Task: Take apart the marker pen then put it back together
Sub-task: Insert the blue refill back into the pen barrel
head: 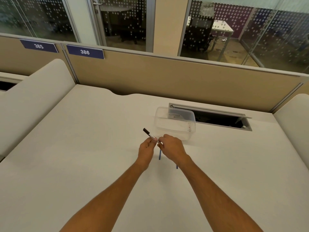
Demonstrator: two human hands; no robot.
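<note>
A thin marker pen (148,132) with a black cap end pointing up-left and a pale barrel is held above the white desk (83,148). My left hand (146,149) pinches the barrel near its middle. My right hand (172,147) grips the pen's near end, fingertips almost touching those of the left. That end is hidden inside the fingers. A blue stick-like part (160,155) lies on the desk between my wrists, and another blue piece (177,166) peeks out from under my right wrist.
A clear plastic container (175,122) stands just beyond my right hand. Behind it is an open cable slot (217,118) in the desk. Beige partition panels close the back and both sides.
</note>
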